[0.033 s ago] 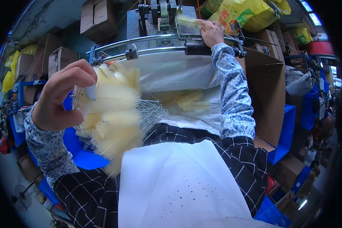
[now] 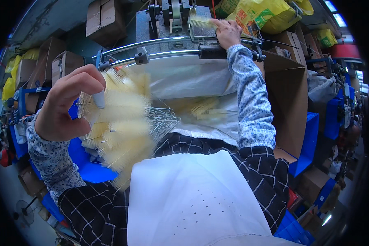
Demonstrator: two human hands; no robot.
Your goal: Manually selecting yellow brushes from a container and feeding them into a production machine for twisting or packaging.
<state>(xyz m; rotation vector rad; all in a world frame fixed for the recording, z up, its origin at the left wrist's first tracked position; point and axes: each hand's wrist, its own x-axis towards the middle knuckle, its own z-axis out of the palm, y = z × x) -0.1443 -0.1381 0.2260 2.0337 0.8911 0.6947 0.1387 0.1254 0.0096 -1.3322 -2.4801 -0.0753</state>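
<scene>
My right hand (image 2: 228, 33) reaches to the far side and pinches one end of a pale yellow bristle brush (image 2: 201, 22). That brush lies across the front of a metal machine (image 2: 177, 29), just above its bent bar. My left hand (image 2: 67, 104) is curled in a C shape, with white covers on its thumb and forefinger tips and a gap between them. It hovers at the left end of a heap of twisted-wire brushes (image 2: 129, 104), whose looped wire stems (image 2: 162, 119) point to the right. Nothing shows held in it.
Two chrome rails (image 2: 168, 54) cross in front of the machine. Below them, white sheeting (image 2: 188, 80) bears a few loose brushes (image 2: 209, 110). An open cardboard box (image 2: 286, 102) stands at the right, a blue bin (image 2: 90, 164) at the left. Yellow bags (image 2: 266, 16) lie at the far right.
My right hand has shifted very slightly left with the brush. My left hand stays nearly still.
</scene>
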